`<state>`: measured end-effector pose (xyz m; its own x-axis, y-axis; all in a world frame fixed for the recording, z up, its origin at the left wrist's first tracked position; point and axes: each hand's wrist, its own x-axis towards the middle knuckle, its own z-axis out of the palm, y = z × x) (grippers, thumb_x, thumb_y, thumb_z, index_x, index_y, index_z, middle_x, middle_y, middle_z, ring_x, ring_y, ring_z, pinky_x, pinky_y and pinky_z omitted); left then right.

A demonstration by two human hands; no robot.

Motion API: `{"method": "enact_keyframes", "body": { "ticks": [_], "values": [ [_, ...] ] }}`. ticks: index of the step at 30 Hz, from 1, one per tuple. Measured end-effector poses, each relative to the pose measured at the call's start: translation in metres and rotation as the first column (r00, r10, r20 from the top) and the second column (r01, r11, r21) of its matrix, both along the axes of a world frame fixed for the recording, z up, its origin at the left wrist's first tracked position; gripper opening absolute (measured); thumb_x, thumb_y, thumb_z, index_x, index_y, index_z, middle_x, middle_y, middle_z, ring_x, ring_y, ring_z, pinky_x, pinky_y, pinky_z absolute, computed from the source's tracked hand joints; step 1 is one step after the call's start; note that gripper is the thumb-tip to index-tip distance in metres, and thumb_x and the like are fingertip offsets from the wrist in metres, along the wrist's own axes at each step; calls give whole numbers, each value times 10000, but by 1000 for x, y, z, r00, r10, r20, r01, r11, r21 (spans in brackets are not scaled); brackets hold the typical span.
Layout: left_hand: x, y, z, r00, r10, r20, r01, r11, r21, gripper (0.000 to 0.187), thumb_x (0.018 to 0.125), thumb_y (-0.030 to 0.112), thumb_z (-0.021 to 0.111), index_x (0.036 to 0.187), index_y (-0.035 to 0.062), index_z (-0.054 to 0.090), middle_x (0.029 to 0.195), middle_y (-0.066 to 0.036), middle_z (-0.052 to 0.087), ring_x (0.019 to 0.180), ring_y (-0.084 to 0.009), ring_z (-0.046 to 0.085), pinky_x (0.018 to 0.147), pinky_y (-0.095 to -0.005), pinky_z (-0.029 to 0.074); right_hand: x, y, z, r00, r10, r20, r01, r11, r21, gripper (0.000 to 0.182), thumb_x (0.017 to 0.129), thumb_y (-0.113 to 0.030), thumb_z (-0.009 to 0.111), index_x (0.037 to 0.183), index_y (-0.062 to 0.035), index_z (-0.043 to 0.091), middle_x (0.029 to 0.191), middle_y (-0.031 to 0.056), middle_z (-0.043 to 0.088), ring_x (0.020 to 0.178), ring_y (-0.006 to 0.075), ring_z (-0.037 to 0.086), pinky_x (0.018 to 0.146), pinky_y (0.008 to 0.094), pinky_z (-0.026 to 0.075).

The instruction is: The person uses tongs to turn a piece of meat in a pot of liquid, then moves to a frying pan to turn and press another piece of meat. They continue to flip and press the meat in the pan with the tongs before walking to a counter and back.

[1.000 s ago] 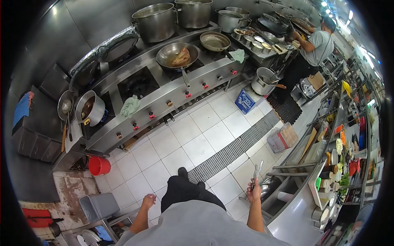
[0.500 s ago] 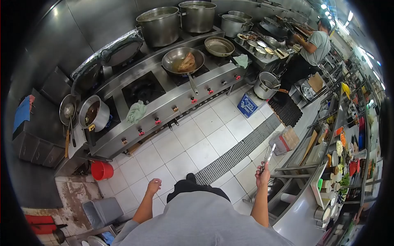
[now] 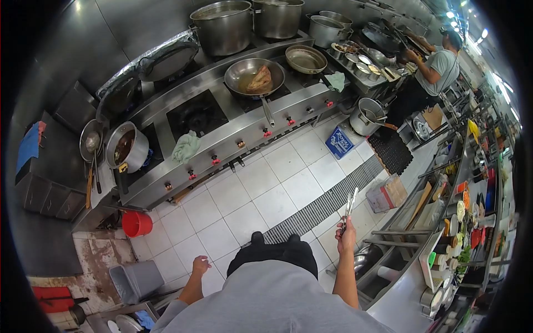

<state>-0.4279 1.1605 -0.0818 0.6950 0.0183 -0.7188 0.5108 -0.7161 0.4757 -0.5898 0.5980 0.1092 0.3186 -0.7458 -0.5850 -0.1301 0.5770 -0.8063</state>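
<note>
A long steel stove (image 3: 252, 136) slants across the frame from the left to the upper right. Below it, the white tiled floor (image 3: 239, 186) fills the middle, crossed by a ribbed drain grate (image 3: 316, 213) running diagonally up to the right. A frying pan (image 3: 239, 76) sits on the stove at upper centre, its handle pointing down and slightly right. In it lies a browned piece of food (image 3: 259, 80), its long axis tilted from lower left to upper right. At right of centre, low in the frame, the right hand (image 3: 346, 236) is closed around metal tongs (image 3: 349, 208). The left hand (image 3: 201, 265), at lower left of centre, is loosely curled over the floor and grasps nothing. The slim tongs point up the frame, their long axis near vertical with a slight lean right, tips a little parted.
</note>
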Motion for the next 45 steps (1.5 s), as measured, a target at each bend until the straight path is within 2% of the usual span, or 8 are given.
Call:
{"method": "enact_keyframes", "body": {
  "ticks": [6, 11, 19, 23, 30, 40, 42, 45],
  "values": [
    [7, -74, 35, 995, -37, 93, 32, 998, 59, 272, 801, 194, 624, 1031, 49, 616, 654, -112, 634, 492, -189, 597, 514, -318, 489, 20, -37, 11, 989, 143, -20, -145, 982, -124, 385, 936, -408, 477, 1083, -57, 537, 706, 7, 491, 461, 65, 408, 388, 208, 272],
    [-3, -145, 64, 982, 72, 175, -74, 997, 3, 277, 810, 245, 642, 1008, 53, 617, 618, -90, 612, 479, -151, 565, 490, -300, 468, 30, -88, 13, 969, 244, -30, -246, 960, -131, 297, 925, -375, 509, 940, -80, 548, 680, 10, 499, 436, 56, 403, 362, 202, 263],
    [-71, -204, 76, 946, 324, 20, -308, 916, -256, 282, 839, 217, 625, 1042, 24, 591, 672, -79, 609, 556, -133, 582, 482, -254, 480, 63, -148, -6, 907, 402, -129, -419, 891, -174, 294, 899, -367, 561, 816, -86, 542, 656, -10, 477, 432, 53, 375, 362, 205, 249],
    [-135, -190, 51, 900, 435, 16, -418, 875, -245, 282, 839, 204, 628, 1046, 17, 583, 672, -85, 612, 554, -143, 588, 470, -258, 481, 82, -160, -13, 828, 529, -186, -560, 799, -220, 318, 895, -365, 572, 908, -48, 570, 661, -15, 490, 440, 43, 362, 378, 206, 263],
    [-251, -164, 17, 741, 629, -235, -661, 746, -85, 272, 831, 221, 644, 1025, 51, 559, 655, -109, 617, 489, -169, 570, 392, -287, 418, 109, -175, -20, 762, 606, -227, -641, 661, -389, 441, 868, -373, 611, 1075, 15, 571, 675, -16, 493, 507, 43, 395, 434, 203, 303],
    [-234, -167, -3, 991, 121, 51, -104, 964, -246, 271, 831, 238, 621, 1034, 72, 556, 676, -85, 623, 497, -180, 573, 413, -296, 413, 148, -181, 2, 776, 558, -294, -618, 576, -535, 434, 863, -359, 622, 1064, 24, 584, 700, -2, 517, 532, 56, 388, 459, 223, 309],
    [-198, -172, 5, 747, 629, -215, -665, 697, -268, 263, 839, 249, 610, 1024, 68, 562, 669, -77, 616, 494, -165, 571, 411, -270, 406, 149, -177, 12, 755, 544, -366, -650, 544, -531, 566, 839, -383, 625, 1119, 103, 548, 896, 170, 626, 835, 229, 577, 777, 315, 443],
    [-143, -174, 30, 793, 596, -122, -607, 757, -242, 255, 847, 255, 600, 1015, 65, 570, 670, -73, 612, 491, -147, 567, 410, -249, 399, 152, -177, 11, 756, 506, -415, -650, 506, -567, 613, 830, -393, 629, 1159, 114, 524, 1015, 246, 618, 960, 303, 592, 859, 343, 434]
  ]
}}
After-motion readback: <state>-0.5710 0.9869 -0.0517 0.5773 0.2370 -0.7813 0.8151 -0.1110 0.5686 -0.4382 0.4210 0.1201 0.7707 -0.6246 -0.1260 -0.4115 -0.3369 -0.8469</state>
